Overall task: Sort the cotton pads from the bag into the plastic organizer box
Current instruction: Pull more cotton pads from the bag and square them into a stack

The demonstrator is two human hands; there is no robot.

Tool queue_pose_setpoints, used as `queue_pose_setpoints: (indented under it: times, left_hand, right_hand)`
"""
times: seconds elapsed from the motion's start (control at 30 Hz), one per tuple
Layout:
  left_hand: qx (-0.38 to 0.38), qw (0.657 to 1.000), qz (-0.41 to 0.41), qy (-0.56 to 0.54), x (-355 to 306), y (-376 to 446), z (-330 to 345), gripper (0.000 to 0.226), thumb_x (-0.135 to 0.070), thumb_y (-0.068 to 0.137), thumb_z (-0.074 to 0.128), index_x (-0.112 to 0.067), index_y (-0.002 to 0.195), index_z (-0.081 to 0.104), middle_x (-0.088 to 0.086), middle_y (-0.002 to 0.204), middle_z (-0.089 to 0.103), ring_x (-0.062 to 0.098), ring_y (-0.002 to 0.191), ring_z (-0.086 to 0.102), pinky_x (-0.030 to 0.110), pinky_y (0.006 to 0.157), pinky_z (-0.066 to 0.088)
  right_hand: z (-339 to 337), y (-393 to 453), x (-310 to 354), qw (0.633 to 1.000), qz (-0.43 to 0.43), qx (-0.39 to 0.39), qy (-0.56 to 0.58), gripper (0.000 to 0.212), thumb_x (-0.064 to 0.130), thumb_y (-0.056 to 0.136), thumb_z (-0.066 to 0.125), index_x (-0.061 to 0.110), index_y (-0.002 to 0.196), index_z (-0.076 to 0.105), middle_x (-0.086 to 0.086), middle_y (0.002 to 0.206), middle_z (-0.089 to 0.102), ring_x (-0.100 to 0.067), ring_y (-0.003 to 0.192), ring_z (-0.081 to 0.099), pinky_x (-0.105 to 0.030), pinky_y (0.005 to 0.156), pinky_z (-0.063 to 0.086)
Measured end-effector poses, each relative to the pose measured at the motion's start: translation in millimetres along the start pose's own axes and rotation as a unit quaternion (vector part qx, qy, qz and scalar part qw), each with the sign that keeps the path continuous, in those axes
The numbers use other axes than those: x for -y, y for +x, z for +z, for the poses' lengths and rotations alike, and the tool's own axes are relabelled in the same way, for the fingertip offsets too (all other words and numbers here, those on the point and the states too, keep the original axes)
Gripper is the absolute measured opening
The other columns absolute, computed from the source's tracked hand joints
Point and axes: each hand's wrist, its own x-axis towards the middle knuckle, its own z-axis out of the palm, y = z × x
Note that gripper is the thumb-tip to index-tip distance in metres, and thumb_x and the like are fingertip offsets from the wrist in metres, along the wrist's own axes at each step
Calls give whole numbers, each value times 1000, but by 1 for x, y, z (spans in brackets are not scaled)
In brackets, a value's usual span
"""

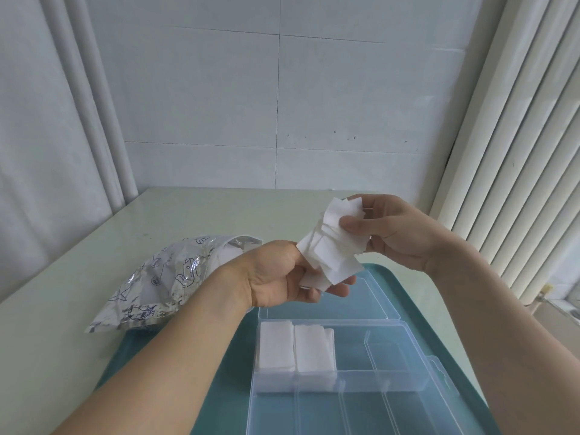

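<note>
Pale tiled walls backed the desk [94, 262], where both hands gripped a ragged sheaf of cotton pads [332, 246] at frame centre, seemingly squaring it: left hand [282, 277] cupped palm-up beneath, right hand [386, 233] pinching above. Below lay the plastic organizer box [408, 340]; the bag [163, 277] lay centre-left.

A single wide-angle view came from the person's head, facing forward and tilted down across the table [188, 221] toward the tiled wall [282, 98] behind it. The lens sat close — both forearms entered from the bottom edge and the left hand [282, 277] and right hand [392, 233] met near mid-frame. The organizer box [408, 387] lay nearest, cut off by the lower edge; the bag [163, 284] lay farther left. Straight lines bowed toward the frame's sides — no second view overlapped it.
</note>
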Motion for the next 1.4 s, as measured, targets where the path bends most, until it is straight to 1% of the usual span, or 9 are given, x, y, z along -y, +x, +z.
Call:
queue_pose_setpoints:
  times: [0.17,0.33,0.5,0.7,0.83,0.93,1.13,1.3,1.4]
  left_hand:
    - [56,984,-36,-163,3,6,9,49,-32,101,31,-3,126,62,26,115,64,42,104,66,52,92,52]
    - [59,978,-48,-194,3,8,10,62,-54,100,35,-4,125,61,28,115,62,39,92,65,47,85,54]
    - [35,973,-52,-224,3,7,5,77,-66,97,33,2,127,54,24,107,62,38,88,65,47,82,56]
    - [-17,965,-57,-256,2,7,6,69,-59,100,31,1,123,56,24,104,62,36,81,66,44,77,59]
    - [-77,950,-38,-301,1,10,6,66,-50,103,28,5,118,62,24,99,66,36,76,67,43,70,60]
    - [-122,938,-19,-323,1,12,5,60,-47,105,29,2,118,60,24,99,65,38,79,67,42,63,61]
    - [-115,941,28,-316,-1,13,5,56,-54,100,41,-7,124,58,26,108,66,39,92,66,43,74,55]
    - [-116,963,34,-242,0,12,6,25,-23,90,61,-6,108,64,20,97,68,32,84,65,37,74,47]
    - [-83,961,5,-264,2,10,6,30,-12,81,63,-4,110,62,19,96,62,31,79,61,39,79,47]
  right_hand:
    - [-2,1,-3,998,19,-2,-58,28,-1,92,64,-6,119,64,-20,108,69,-30,97,68,-35,82,59]
    - [2,1,-2,996,26,4,-86,28,2,92,66,-4,119,65,-25,118,69,-35,106,67,-43,98,53]
    - [1,0,1,999,5,-42,-20,31,5,92,64,-5,122,64,-22,116,69,-30,103,66,-44,98,53]
    - [-2,2,9,985,15,-121,120,34,11,93,64,0,125,64,-18,120,69,-25,100,69,-40,88,60]
    - [-5,2,11,968,51,-147,199,37,12,92,65,1,127,63,-11,104,69,-20,83,72,-37,78,61]
    - [-3,2,9,969,67,-139,190,34,12,93,64,2,125,64,-11,103,70,-21,84,72,-37,77,61]
    - [-1,6,3,978,102,-144,111,32,16,91,67,9,123,67,-9,113,70,-24,98,69,-43,91,55]
    - [9,6,1,982,111,-138,69,14,13,93,66,8,106,69,-11,107,71,-28,95,67,-49,96,50]
    - [15,5,3,988,99,-99,67,20,8,97,59,-2,111,68,-17,107,70,-31,98,66,-53,101,49]
